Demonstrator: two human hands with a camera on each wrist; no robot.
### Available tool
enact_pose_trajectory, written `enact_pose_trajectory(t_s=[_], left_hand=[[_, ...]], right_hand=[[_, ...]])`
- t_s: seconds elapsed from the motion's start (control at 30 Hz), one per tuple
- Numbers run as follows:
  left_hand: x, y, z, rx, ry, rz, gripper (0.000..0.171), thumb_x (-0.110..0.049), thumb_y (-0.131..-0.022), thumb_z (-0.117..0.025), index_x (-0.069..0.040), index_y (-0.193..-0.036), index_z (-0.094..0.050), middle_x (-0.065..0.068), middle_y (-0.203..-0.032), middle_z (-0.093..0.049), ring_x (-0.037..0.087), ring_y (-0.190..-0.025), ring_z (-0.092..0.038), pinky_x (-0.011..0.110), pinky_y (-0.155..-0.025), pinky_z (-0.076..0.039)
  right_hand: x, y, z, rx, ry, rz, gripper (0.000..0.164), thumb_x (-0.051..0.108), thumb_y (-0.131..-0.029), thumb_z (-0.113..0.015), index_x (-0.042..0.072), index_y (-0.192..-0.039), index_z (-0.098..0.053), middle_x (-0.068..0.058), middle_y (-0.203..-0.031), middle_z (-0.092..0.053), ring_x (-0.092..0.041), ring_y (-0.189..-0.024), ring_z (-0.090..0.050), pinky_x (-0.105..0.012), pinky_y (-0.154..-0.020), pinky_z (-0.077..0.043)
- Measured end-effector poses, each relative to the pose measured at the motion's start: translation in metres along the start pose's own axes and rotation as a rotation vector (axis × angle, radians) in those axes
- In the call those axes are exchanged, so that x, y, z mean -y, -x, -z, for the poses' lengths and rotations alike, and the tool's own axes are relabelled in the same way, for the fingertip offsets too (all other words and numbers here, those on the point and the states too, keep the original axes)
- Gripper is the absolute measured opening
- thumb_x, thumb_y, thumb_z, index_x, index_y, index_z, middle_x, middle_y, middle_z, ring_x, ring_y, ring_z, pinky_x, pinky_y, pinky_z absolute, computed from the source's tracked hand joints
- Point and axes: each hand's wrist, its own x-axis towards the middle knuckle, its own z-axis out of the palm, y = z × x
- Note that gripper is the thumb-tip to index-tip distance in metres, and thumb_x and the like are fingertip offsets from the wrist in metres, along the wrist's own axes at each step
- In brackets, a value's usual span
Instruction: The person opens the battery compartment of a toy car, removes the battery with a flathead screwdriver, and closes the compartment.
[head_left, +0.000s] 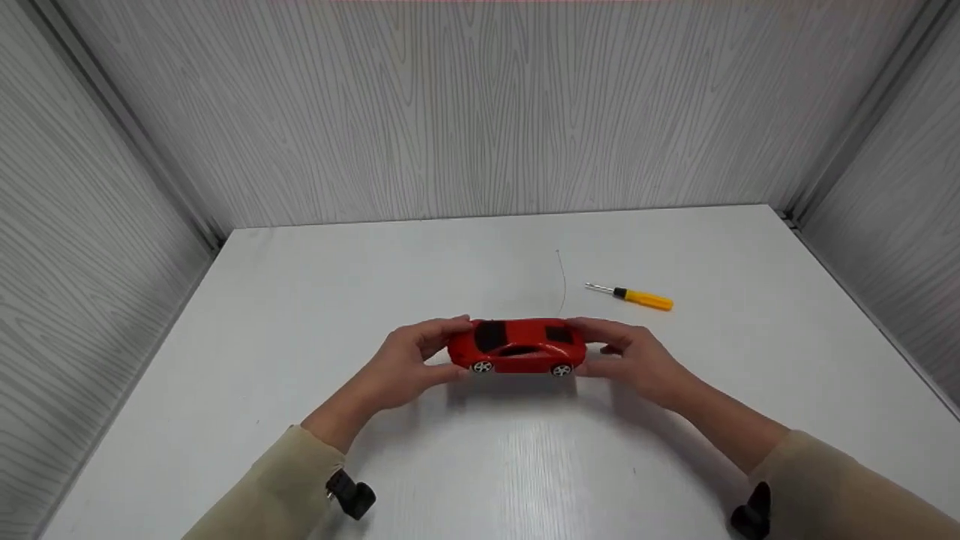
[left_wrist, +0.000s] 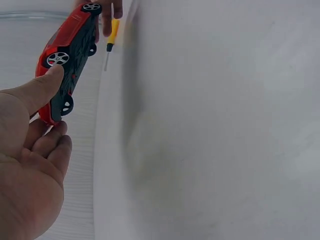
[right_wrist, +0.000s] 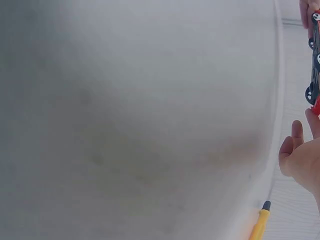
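A red toy car (head_left: 525, 346) with black windows and silver wheels is held between both hands, side-on to the head view. The left hand (head_left: 409, 360) grips one end, its thumb by a wheel and its fingers round the far side. At the other end, the right hand (head_left: 634, 360) pinches the car between thumb and fingers. Seen from the left wrist, the toy car (left_wrist: 70, 55) shows its black underside, raised off the table. Only part of the car (right_wrist: 315, 60) enters the right wrist view, at its right edge.
A screwdriver (head_left: 637, 297) with a yellow handle lies on the white table (head_left: 337, 277) behind the right hand. Left of it runs a thin dark line (head_left: 564, 277), like a hair or wire. Wood-grain panels (head_left: 480, 112) enclose the table at the back and both sides.
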Motion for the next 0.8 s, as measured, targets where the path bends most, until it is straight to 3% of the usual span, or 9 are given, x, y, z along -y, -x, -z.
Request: enact_pose_trajectory(t_s=[0.23, 0.53, 0.8], left_hand=[[-0.017, 0.002, 0.008, -0.028, 0.056, -0.031, 0.06, -0.012, -0.091, -0.086, -0.021, -0.147, -0.066, -0.003, -0.156, -0.056, 0.018, -0.142, -0.054, 0.041, -0.113, -0.045], [-0.034, 0.005, 0.012, -0.061, 0.12, -0.073, 0.055, -0.014, -0.088, -0.089, -0.017, -0.141, -0.071, 0.001, -0.147, -0.064, 0.019, -0.132, -0.063, 0.033, -0.107, -0.05], [-0.051, 0.005, 0.02, -0.066, 0.205, -0.056, 0.048, -0.011, -0.088, -0.088, -0.011, -0.134, -0.075, 0.008, -0.127, -0.075, 0.023, -0.114, -0.074, 0.033, -0.094, -0.059]], right_hand=[[0.017, 0.005, 0.013, -0.033, -0.078, 0.016, 0.056, 0.027, -0.094, -0.084, 0.033, -0.147, -0.066, 0.004, -0.142, -0.066, -0.028, -0.128, -0.058, -0.039, -0.093, -0.059], [0.039, 0.015, 0.025, -0.072, -0.176, 0.115, 0.048, 0.019, -0.095, -0.083, 0.024, -0.142, -0.07, -0.006, -0.132, -0.071, -0.035, -0.115, -0.069, -0.036, -0.092, -0.061], [0.053, 0.017, 0.034, -0.097, -0.178, 0.183, 0.046, 0.012, -0.097, -0.08, 0.015, -0.142, -0.07, -0.012, -0.127, -0.074, -0.026, -0.111, -0.074, -0.033, -0.094, -0.06]])
